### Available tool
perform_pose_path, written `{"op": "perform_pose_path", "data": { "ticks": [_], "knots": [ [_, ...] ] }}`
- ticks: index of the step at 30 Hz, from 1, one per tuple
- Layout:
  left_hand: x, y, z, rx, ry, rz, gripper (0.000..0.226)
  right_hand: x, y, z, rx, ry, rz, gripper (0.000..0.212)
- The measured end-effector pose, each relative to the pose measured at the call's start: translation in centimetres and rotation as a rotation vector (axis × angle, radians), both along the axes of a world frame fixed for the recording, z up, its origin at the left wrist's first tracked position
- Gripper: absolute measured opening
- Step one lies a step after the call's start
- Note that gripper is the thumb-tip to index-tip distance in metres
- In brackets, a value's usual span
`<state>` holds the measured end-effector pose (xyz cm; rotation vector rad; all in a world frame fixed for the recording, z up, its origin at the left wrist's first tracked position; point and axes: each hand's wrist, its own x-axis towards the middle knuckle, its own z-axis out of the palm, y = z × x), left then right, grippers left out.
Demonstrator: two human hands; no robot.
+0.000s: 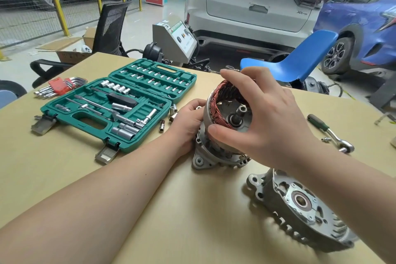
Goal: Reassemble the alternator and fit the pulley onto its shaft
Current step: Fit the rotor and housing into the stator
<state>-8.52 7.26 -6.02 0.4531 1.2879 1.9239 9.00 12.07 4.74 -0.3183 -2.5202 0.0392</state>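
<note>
The stator ring with copper windings (pixel 216 104) sits tilted over the rotor, whose shaft (pixel 240 112) pokes up through its middle. My right hand (pixel 263 118) grips the ring from above, thumb on its near rim. My left hand (pixel 188 124) holds the left side of the ring and the grey alternator housing (pixel 205 159) beneath it. The other housing half (pixel 300 206), with a bearing in its centre, lies on its side on the table at the lower right. I see no pulley.
An open green socket set case (pixel 120 103) lies to the left, with a red hex key set (pixel 59 87) behind it. Loose sockets (pixel 171 113) sit beside the case. A ratchet (pixel 330 133) lies at the right. Chairs and cars stand beyond the table.
</note>
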Motion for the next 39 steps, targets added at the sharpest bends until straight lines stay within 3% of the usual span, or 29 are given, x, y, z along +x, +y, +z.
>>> {"op": "perform_pose_path", "data": {
  "ticks": [11,20,23,26,30,33,35,39],
  "knots": [
    [-0.3,0.0,-0.6,-0.017,0.085,-0.001,0.037,0.4,0.6,1.0,-0.029,-0.075,0.084,0.090],
    [-0.1,0.4,-0.4,-0.042,0.296,0.066,0.036,0.6,0.7,0.8,-0.077,-0.011,0.111,0.092],
    [0.4,-0.2,0.3,-0.053,0.440,0.170,0.025,0.5,0.5,0.7,-0.060,-0.008,0.104,0.093],
    [1.3,-1.4,1.0,0.012,0.485,0.222,0.041,0.4,0.3,1.1,-0.038,-0.040,0.080,0.095],
    [2.5,-2.5,2.3,0.249,0.591,0.138,0.061,0.4,0.4,1.6,-0.009,-0.148,0.040,0.103],
    [3.5,-2.6,3.2,0.287,0.727,0.059,0.048,0.8,0.3,1.1,0.054,-0.191,0.019,0.109],
    [3.7,-2.5,3.4,0.306,0.718,0.044,0.039,1.3,0.5,0.8,0.044,-0.188,0.034,0.111],
    [4.0,-2.7,3.6,0.310,0.702,0.076,0.039,2.6,1.8,-0.1,-0.155,-0.031,0.139,0.104]
  ]
}}
